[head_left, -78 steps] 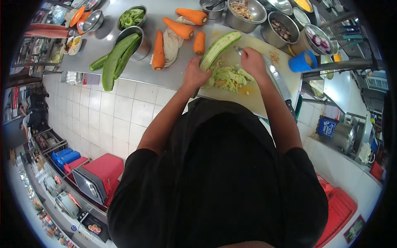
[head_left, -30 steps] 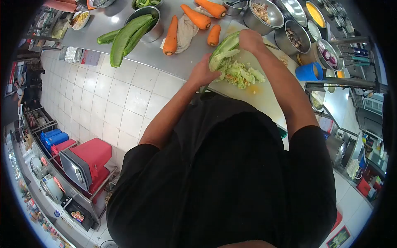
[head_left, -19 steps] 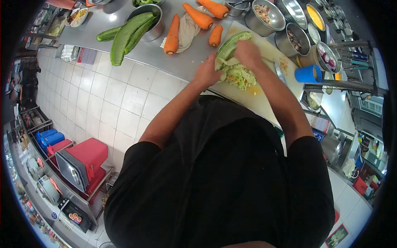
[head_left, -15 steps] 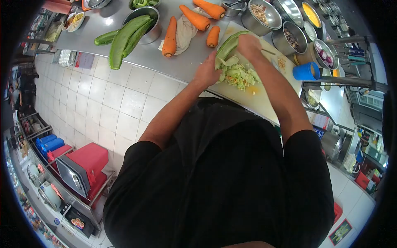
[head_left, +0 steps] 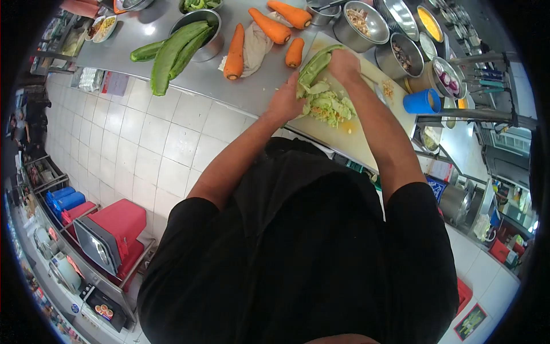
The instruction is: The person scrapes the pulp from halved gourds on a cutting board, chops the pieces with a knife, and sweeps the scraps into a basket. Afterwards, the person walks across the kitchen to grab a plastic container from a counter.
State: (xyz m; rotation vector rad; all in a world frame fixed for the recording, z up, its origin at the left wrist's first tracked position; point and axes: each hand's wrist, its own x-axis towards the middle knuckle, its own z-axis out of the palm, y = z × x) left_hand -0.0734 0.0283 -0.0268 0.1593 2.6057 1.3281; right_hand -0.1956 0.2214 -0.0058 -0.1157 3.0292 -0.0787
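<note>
Left hand, upper middle of frame: fingers curled part-closed around the near end of a long green vegetable, which lies aslant over the cutting board, running from that hand up and right. Right hand is at the far end of the same vegetable, back of hand up, fingers bent under and mostly hidden; can't tell how far closed it is or what it grips. Loose heap of pale green peelings on the board, just below the vegetable and between the two forearms. Metal blade on the board right of the right wrist, partly covered by that forearm; small pile of tan bits just beside it. Blue cup near the board's right edge. Left of the board, on the steel table: four carrots, one small and close to the board, the others on or around a crumpled pale cloth. Further left, a steel pot with large green gourds sticking out past the table edge. Upper right: metal bowls, one with pale strips, one with dark pieces, one with purple onions.
</note>
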